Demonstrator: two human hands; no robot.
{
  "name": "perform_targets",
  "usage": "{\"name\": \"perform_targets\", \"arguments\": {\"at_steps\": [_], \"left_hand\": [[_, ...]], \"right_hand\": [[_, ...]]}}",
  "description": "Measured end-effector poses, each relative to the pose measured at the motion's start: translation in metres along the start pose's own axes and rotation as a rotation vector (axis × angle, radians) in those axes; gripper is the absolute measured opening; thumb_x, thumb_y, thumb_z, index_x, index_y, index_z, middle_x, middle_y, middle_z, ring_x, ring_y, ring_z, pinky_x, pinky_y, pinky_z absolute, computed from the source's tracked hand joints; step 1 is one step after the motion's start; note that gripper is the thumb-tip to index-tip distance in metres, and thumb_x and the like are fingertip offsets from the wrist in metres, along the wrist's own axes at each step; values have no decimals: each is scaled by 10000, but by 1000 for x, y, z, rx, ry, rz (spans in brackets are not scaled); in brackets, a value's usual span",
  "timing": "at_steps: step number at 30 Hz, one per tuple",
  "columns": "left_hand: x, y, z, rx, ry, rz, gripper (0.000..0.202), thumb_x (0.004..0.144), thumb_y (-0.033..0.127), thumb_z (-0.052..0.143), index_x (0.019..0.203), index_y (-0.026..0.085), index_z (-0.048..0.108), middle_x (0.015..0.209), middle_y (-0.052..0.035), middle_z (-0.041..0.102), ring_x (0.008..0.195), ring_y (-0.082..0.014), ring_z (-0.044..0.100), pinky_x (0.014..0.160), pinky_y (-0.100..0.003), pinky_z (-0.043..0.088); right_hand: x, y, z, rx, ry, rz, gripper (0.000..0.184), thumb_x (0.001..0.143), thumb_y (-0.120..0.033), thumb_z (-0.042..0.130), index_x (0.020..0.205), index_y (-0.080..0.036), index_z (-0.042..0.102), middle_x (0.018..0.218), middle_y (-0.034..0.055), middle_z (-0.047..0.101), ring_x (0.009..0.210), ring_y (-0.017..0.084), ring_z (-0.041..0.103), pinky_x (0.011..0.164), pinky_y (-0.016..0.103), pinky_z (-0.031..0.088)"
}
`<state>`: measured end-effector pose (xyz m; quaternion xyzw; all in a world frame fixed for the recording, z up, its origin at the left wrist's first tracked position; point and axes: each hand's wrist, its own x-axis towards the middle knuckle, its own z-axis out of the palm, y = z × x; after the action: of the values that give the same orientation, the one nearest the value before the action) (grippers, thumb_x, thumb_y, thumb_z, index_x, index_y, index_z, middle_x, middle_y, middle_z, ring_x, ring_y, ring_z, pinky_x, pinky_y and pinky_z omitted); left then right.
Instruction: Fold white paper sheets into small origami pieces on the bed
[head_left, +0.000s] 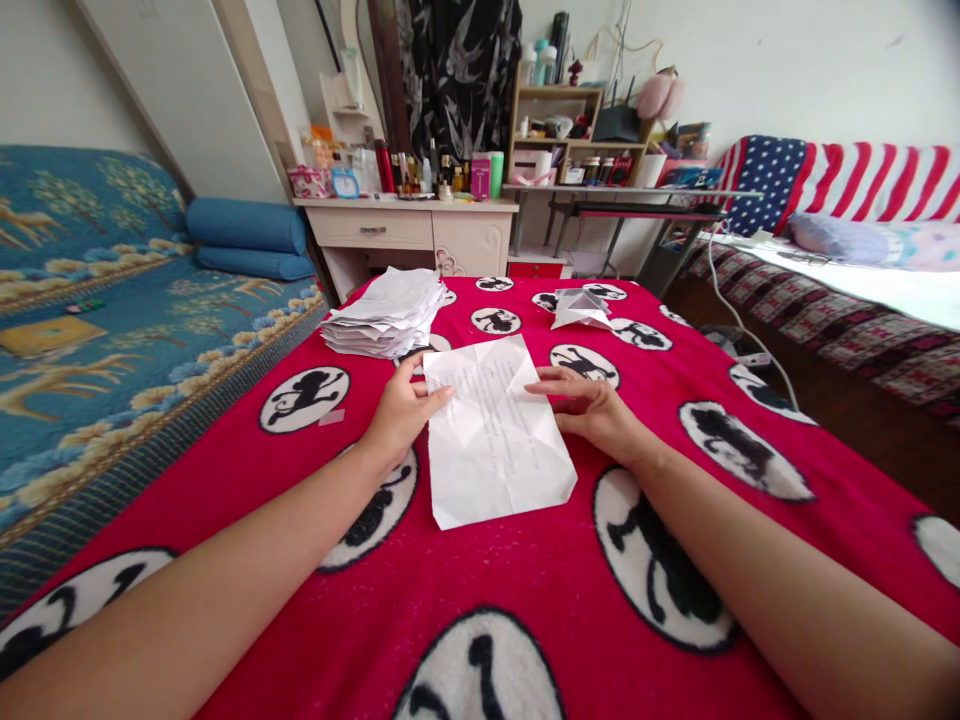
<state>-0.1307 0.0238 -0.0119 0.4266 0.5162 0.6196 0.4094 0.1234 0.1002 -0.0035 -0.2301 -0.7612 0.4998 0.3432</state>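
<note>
A creased white sheet of paper (491, 435) lies flat on the red blanket with black-and-white round patches (525, 600). My left hand (401, 410) pinches the sheet's left edge near the top, thumb on top of the paper. My right hand (589, 405) rests on the blanket with its fingers stretched out flat, fingertips touching the sheet's right edge. A stack of crumpled white papers (386, 315) sits just beyond my left hand. A folded paper piece (581, 308) lies farther back, beyond my right hand.
A blue patterned sofa (97, 330) with a blue bolster (247, 225) runs along the left. A dresser (409, 230) crowded with bottles stands behind, then a shelf and desk (592, 150). A bed with a flag cover (840, 230) is at right; a white cable (739, 320) trails on the floor.
</note>
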Motion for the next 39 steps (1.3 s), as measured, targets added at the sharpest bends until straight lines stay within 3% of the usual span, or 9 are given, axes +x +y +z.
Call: {"name": "perform_targets", "arguments": {"at_steps": [4, 7, 12, 16, 21, 25, 28, 35, 39], "left_hand": [[0, -1, 0, -35, 5, -5, 718, 640, 277, 783, 1268, 167, 452, 889, -66, 712, 716, -185, 685, 648, -286, 543], [-4, 3, 3, -50, -31, -42, 752, 667, 319, 777, 1315, 190, 418, 846, -45, 708, 667, -167, 672, 588, -248, 525], [-11, 14, 6, -123, -261, -145, 616, 833, 619, 482, 1288, 204, 479, 924, -98, 694, 686, -187, 679, 538, -253, 518], [-14, 15, 12, -71, -427, -170, 585, 824, 590, 518, 1233, 172, 520, 1116, -158, 643, 815, -211, 680, 558, -250, 532], [-27, 14, 31, 128, -497, 121, 811, 673, 283, 779, 1378, 284, 379, 1418, -124, 442, 1176, -248, 544, 720, -229, 538], [-36, 18, 38, 174, -600, 283, 534, 777, 241, 682, 1289, 251, 531, 1363, -116, 497, 1231, -243, 504, 957, -325, 481], [-38, 19, 36, 196, -606, 332, 423, 797, 252, 662, 1217, 247, 605, 1339, -121, 508, 1270, -264, 471, 921, -331, 503], [-41, 23, 31, 410, -531, 624, 77, 780, 220, 688, 817, 242, 753, 1230, -80, 601, 1128, -239, 569, 952, -388, 459], [-32, 20, 17, 597, -283, 828, 119, 818, 204, 638, 899, 235, 720, 1020, -63, 675, 956, -191, 610, 850, -338, 480]], "right_hand": [[0, -5, 6, 52, 4, 54, 284, 728, -351, 746, 989, -240, 749, 1158, 68, 637, 1061, 220, 594, 857, 308, 502], [3, -9, 10, 221, 123, 91, 187, 742, -385, 723, 846, -232, 746, 1010, 45, 692, 927, 197, 640, 832, 314, 508], [3, -21, 3, 579, 179, 233, 249, 783, -408, 625, 936, -222, 688, 990, 53, 711, 907, 233, 665, 827, 378, 525], [-1, -33, 6, 647, 138, 414, 217, 779, -390, 599, 862, -197, 655, 911, 76, 725, 831, 258, 682, 766, 400, 540], [2, -40, 36, 813, -75, 508, 193, 767, -347, 615, 788, -160, 654, 833, 90, 725, 709, 210, 671, 681, 337, 543], [1, -37, 49, 771, -80, 590, 176, 707, -268, 709, 812, -129, 685, 731, 63, 720, 605, 157, 651, 602, 259, 524], [0, -32, 48, 684, -151, 634, 213, 702, -299, 746, 802, -117, 699, 679, 48, 709, 552, 129, 630, 537, 219, 495], [5, -28, 43, 609, -184, 593, 191, 658, -238, 800, 752, -128, 676, 701, 9, 694, 591, 96, 620, 586, 193, 490], [8, -30, 34, 627, -52, 590, 243, 746, -302, 733, 927, -151, 672, 805, 46, 717, 671, 137, 655, 619, 239, 516]]}}
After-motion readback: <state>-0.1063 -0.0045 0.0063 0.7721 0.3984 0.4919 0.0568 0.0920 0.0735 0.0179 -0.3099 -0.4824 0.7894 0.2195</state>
